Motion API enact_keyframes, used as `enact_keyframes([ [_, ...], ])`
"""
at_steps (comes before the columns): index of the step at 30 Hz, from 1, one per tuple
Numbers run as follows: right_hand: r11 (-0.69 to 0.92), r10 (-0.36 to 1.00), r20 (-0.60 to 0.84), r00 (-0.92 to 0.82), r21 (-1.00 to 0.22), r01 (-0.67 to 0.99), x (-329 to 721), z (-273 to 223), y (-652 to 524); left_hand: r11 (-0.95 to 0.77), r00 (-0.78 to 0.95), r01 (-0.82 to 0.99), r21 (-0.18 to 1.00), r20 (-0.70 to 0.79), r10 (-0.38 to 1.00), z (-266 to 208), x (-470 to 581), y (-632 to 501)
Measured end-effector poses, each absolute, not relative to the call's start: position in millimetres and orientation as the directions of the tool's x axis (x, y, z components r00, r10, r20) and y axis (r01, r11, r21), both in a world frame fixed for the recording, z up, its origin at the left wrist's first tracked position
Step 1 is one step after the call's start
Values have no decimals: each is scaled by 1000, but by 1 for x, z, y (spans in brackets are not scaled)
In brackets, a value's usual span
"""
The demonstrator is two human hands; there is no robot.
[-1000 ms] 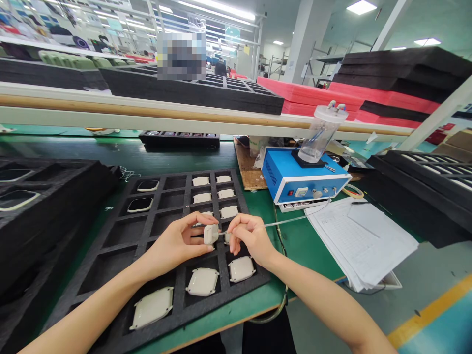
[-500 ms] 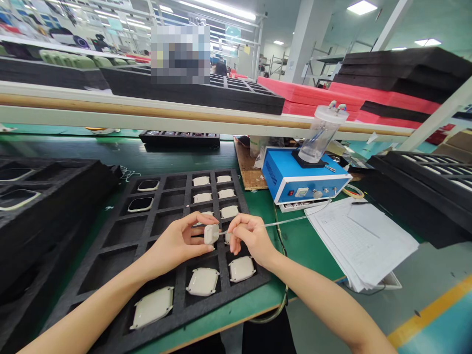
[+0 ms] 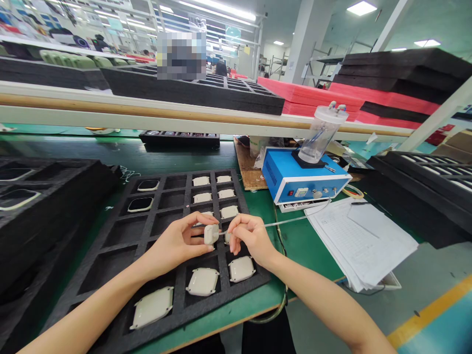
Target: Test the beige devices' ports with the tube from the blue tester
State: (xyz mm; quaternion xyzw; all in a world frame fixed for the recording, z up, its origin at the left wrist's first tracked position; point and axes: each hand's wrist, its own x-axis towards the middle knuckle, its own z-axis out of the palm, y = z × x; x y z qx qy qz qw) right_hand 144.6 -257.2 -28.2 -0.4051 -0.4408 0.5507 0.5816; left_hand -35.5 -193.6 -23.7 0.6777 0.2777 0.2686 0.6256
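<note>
Nothing is shifting from a second ago: your left hand (image 3: 177, 243) is still pinching the small white housing (image 3: 211, 234) at centre frame, above the black foam tray (image 3: 110, 246), while your right hand (image 3: 249, 238) is keeping the thin nozzle tube (image 3: 295, 219) pressed against it.

Stacked papers (image 3: 363, 238) beside red foam (image 3: 309, 96)
</note>
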Motion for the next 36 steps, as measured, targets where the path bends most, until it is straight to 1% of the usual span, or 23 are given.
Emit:
enact_keyframes([
  [36, 60, 998, 62, 1, -962, -267, 145, -26, -258, -75, 696, 60, 995, 12, 718, -21, -36, -196],
])
